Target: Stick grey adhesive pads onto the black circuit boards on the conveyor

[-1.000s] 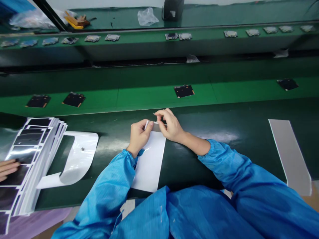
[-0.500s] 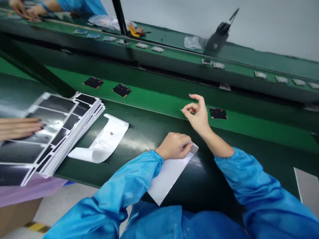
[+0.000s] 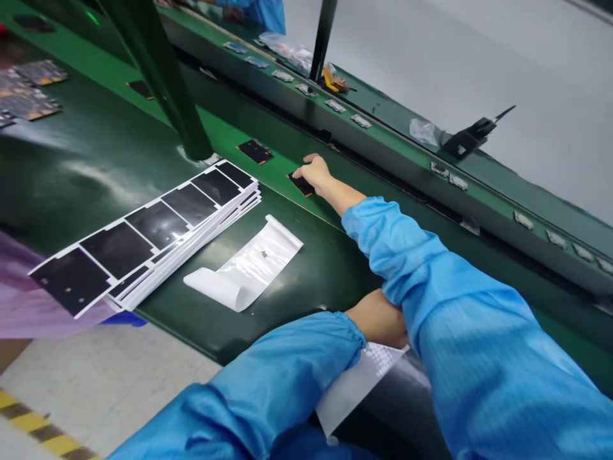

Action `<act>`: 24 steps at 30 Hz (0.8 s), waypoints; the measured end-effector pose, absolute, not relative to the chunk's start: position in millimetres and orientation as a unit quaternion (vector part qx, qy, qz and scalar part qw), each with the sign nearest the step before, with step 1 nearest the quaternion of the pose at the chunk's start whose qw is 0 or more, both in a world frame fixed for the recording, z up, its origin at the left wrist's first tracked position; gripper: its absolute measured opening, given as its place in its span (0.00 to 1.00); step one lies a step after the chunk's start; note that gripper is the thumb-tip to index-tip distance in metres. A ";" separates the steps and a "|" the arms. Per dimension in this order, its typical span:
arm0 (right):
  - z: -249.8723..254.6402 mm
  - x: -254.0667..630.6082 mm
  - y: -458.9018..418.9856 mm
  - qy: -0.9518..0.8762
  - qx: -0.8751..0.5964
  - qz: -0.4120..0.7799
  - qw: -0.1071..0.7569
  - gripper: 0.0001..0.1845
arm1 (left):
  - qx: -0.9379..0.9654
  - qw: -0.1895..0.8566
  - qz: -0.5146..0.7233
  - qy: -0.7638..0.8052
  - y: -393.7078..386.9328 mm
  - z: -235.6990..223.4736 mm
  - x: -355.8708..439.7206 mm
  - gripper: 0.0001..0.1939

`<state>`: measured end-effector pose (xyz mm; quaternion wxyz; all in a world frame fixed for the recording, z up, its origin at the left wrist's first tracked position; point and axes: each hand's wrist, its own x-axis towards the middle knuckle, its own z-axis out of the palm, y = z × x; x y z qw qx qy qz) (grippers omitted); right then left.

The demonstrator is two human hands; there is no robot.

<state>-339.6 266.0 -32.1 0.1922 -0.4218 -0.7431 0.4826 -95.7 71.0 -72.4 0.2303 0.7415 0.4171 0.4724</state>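
My right hand (image 3: 315, 173) is stretched out over the green strip at a thin black board (image 3: 301, 186) with small copper-coloured edges. Its fingers are apart, and the lower fingertip overlaps the board; whether it touches cannot be made out. Close to my body, my left hand (image 3: 378, 318) rests at the upper end of a whitish translucent sheet (image 3: 352, 386) that bears rows of small marks. My right sleeve hides the fingers of that hand. Left of it lies a curled white film (image 3: 261, 259) with a small dark mark.
A stack of white sheets with black panels (image 3: 165, 223) lies to the left. Another black board (image 3: 255, 151) sits on the green strip (image 3: 282, 167). A dark post (image 3: 158, 76) rises behind the stack. Small silvery parts (image 3: 335, 105) line the far ledge; a person's blue sleeve (image 3: 268, 14) shows beyond.
The view has swung left. My right hand has moved left and forward to a black board, its pinched fingers now apart. Another person's hand has left the stack of sheets.
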 end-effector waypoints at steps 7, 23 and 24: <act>-67.5 -355.3 286.6 -0.754 -0.424 0.449 0.224 0.26 | 0.729 0.301 0.481 0.382 70.4 -69.0 -93.7 0.04; -71.5 -326.7 291.9 -0.794 -0.444 0.370 0.187 0.20 | 0.820 0.096 0.399 0.398 75.1 -87.0 -82.9 0.13; -72.6 -324.9 293.2 -0.796 -0.442 0.368 0.189 0.21 | 0.821 0.089 0.398 0.399 74.8 -87.0 -82.7 0.12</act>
